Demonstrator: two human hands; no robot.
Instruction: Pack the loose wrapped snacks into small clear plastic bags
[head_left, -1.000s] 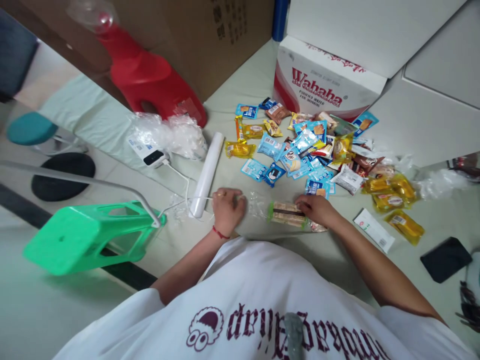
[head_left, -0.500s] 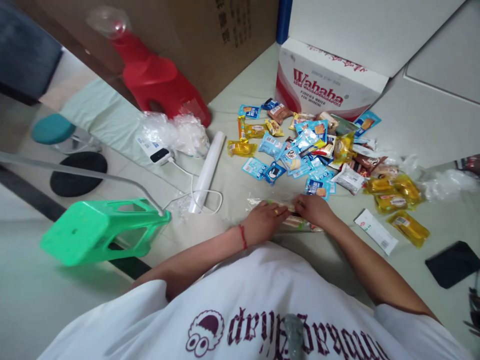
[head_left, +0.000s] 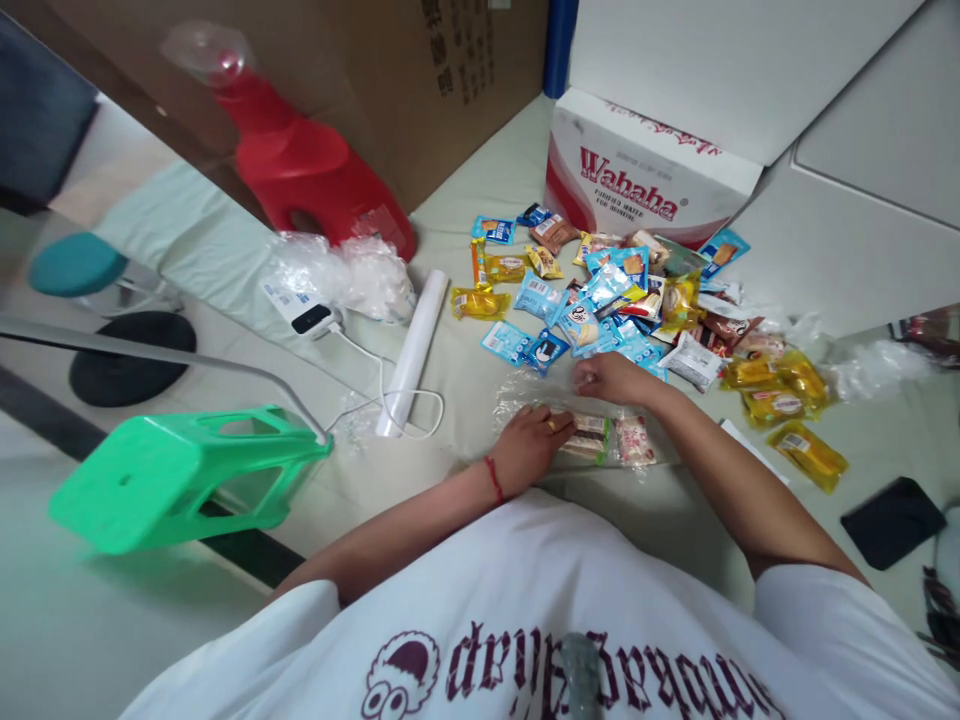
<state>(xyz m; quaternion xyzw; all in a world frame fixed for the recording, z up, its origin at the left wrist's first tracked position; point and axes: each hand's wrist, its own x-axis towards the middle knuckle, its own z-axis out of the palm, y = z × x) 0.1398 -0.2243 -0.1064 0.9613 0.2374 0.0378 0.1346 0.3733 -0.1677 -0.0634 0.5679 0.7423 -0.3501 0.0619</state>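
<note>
One view only — a head-worn camera looking forward and steeply down from above the person's chest, so the white shirt (head_left: 540, 600) fills the bottom edge. It sits close over the floor (head_left: 465, 370), tilted, the Wahaha box (head_left: 637, 180) lying at the far top — no second view overlaps.

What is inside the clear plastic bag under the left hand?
The clear bag shows a long snack pack with a green end and a pinkish packet. The left hand covers the bag's left part.
</note>
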